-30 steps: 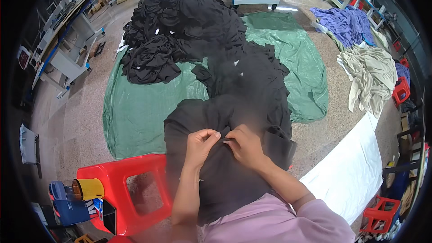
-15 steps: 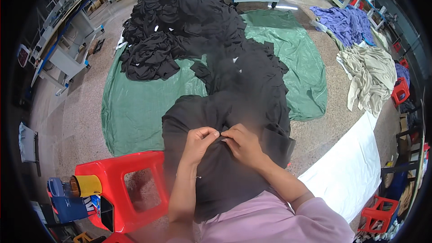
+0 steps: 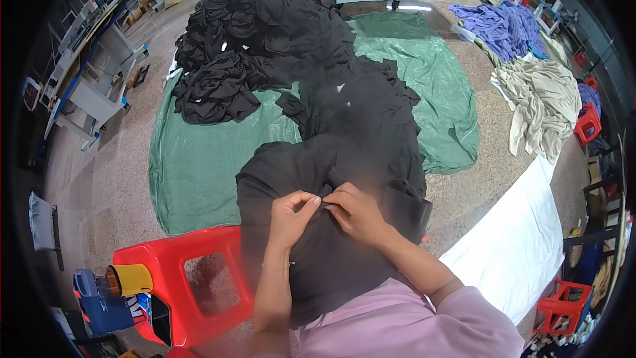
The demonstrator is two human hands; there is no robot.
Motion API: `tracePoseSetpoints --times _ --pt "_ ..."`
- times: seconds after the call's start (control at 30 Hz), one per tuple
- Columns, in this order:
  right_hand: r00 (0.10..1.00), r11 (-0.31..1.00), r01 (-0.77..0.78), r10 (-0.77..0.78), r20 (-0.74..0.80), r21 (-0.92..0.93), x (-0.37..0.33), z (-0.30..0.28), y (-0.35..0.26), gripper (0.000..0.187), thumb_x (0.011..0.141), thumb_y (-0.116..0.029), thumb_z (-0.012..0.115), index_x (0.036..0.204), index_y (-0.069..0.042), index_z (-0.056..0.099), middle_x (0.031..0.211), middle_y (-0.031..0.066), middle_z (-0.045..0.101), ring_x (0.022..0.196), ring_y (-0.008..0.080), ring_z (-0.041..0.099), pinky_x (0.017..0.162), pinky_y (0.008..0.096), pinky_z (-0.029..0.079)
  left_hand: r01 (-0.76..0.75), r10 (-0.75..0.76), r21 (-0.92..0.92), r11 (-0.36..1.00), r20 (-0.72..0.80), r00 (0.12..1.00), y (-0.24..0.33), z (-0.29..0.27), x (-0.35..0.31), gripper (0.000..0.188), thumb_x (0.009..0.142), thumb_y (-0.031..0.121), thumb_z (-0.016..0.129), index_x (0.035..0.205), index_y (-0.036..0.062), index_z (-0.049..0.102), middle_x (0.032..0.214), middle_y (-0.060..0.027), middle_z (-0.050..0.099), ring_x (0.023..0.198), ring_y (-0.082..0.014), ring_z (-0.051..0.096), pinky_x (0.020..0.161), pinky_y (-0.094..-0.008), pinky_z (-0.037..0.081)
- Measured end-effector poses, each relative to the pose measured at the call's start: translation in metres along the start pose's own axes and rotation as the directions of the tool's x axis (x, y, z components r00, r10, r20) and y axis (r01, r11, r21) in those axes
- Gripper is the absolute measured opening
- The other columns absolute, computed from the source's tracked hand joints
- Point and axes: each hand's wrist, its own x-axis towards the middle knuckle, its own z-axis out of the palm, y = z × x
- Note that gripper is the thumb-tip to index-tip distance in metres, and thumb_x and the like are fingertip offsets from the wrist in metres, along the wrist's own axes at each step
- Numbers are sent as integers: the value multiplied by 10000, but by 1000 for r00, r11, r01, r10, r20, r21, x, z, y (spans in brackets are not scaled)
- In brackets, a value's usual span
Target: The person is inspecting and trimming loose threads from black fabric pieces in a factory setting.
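Black fabric lies over my lap and runs forward into a larger heap of black garments. Above the lap, my left hand pinches a small bit of the black fabric between thumb and forefinger. Close against it, my right hand pinches the same spot, its fingers bent inward. The two sets of fingertips nearly touch. Whatever finer detail sits between them is too small to make out. A few small white tags or scraps show on the heap.
Under the heap spreads a green tarp. At my left stands a red plastic stool with a yellow-banded jar and a phone. White sheeting lies to the right, beyond it cream fabric and purple fabric. Worktables line the left.
Both hands keep their pinch at the same spot on the fabric. The whole view has shifted slightly; otherwise the scene looks the same.
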Motion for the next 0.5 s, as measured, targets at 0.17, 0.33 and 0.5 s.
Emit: tracePoseSetpoints --times 0.17,0.33,0.5 --pt "998 997 69 -69 14 -42 -3 2 1 254 734 67 701 964 -14 629 882 101 588 748 276 627 644 351 514 73 -70 -39 997 62 996 4 -6 3 98 859 59 688 812 -27 699 726 34 641 669 -7 523 587 -176 399" --pt "996 995 93 -93 -3 -35 -4 3 3 252 727 70 699 957 -11 634 861 101 586 739 276 624 637 350 512 -5 0 89 996 47 999 3 -2 -2 116 854 63 686 813 -45 681 688 -6 637 653 -36 540 587 -206 414" --pt "998 998 57 -57 20 -11 -2 1 0 226 744 65 694 952 -3 639 853 105 593 719 276 627 622 347 511 -269 272 241 932 21 962 -3 -1 -7 106 845 52 682 853 -53 669 731 -82 651 662 -135 600 617 -258 453"
